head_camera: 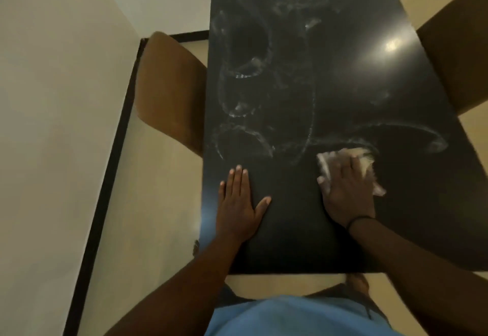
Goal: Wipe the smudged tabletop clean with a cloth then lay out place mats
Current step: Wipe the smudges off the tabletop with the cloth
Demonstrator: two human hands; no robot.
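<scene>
A black glossy tabletop [290, 230] stretches away from me, streaked with whitish smudges [264, 103] in loops over its far and middle parts. My right hand [348, 193] presses flat on a crumpled white cloth [367, 162] at the near right, beside a curved smear. My left hand [239, 203] rests flat on the table near its left edge, fingers straight, holding nothing. No place mats are in view.
A brown chair [169, 90] stands at the table's left side and another brown chair [456, 53] at its right. A pale wall [52, 98] with a dark skirting board runs along the left. The floor is light wood.
</scene>
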